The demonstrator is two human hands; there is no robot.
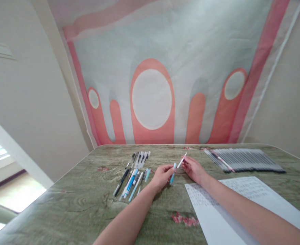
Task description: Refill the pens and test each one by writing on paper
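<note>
Head view: at centre, left hand (pixel 163 177) clamps light-blue pen piece (pixel 172 178); right-hand fingers (pixel 187 162) pinch white stick (pixel 182 160), possibly a pen part. Pens (pixel 131 182) lie toward eight o'clock, written sheet (pixel 231 207) toward four.

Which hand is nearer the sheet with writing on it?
Right. The right hand is just past the far left corner of the sheet, its forearm crossing over the paper; the left hand is farther left, over bare tabletop.
</note>
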